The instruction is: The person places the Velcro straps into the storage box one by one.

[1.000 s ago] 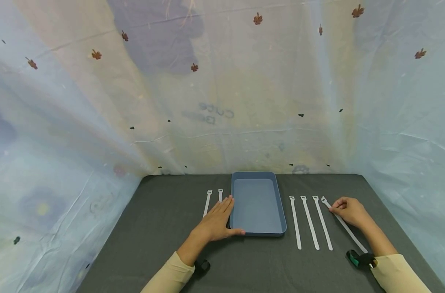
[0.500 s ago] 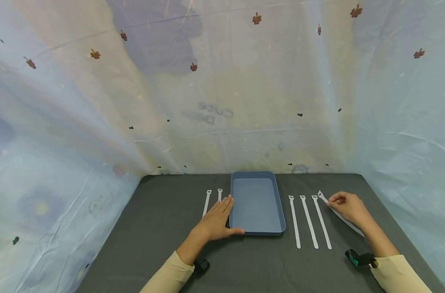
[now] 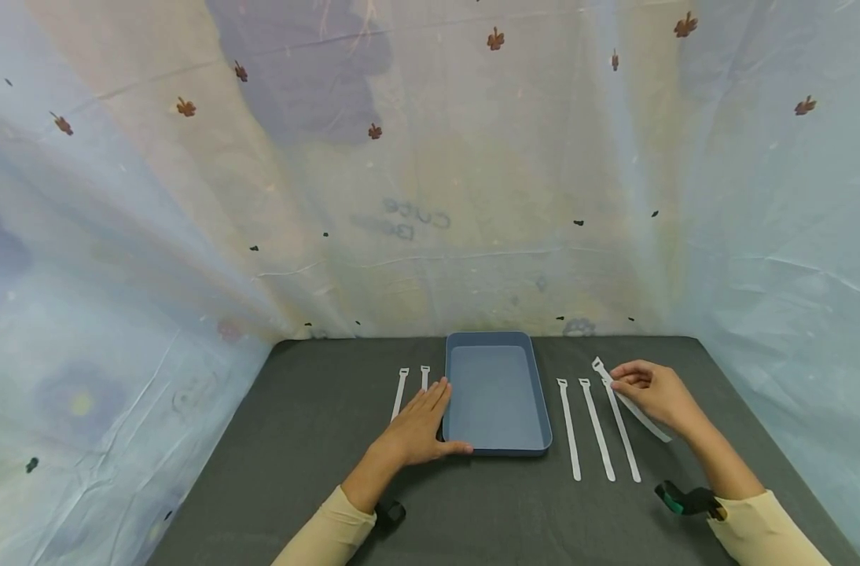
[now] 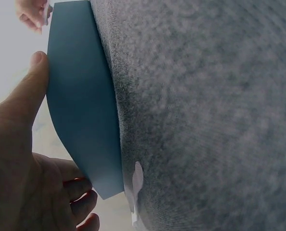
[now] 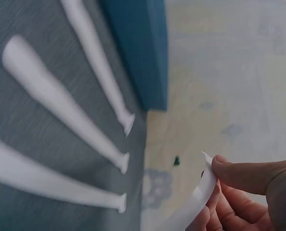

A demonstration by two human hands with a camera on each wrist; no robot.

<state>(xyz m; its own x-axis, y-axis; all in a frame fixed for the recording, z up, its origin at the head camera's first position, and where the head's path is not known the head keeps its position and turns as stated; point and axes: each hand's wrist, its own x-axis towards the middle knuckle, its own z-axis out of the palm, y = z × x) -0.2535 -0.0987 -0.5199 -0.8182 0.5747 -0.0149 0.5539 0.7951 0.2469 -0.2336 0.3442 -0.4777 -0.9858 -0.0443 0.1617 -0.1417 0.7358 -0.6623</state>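
Observation:
My right hand (image 3: pixel 658 395) pinches a white cable tie (image 3: pixel 640 417) near its slotted head, between thumb and fingers. The tie slants over the head of the rightmost lying tie in the head view. In the right wrist view, the held strap (image 5: pixel 194 208) bends down from the thumb. My left hand (image 3: pixel 412 432) rests with straight fingers along the left side of a blue-grey tray (image 3: pixel 497 401), its thumb at the front edge. The tray holds nothing. Three more white cable ties (image 3: pixel 597 432) lie side by side right of the tray.
Left of the tray lie two white cable ties (image 3: pixel 400 393), partly hidden behind the left hand. A dark grey cloth (image 3: pixel 529 511) covers the table. A patterned pale curtain (image 3: pixel 472 259) hangs behind and at both sides.
My right hand has lifted the cable tie and moved it left and slightly away, towards the other ties. The left hand and the tray have stayed put.

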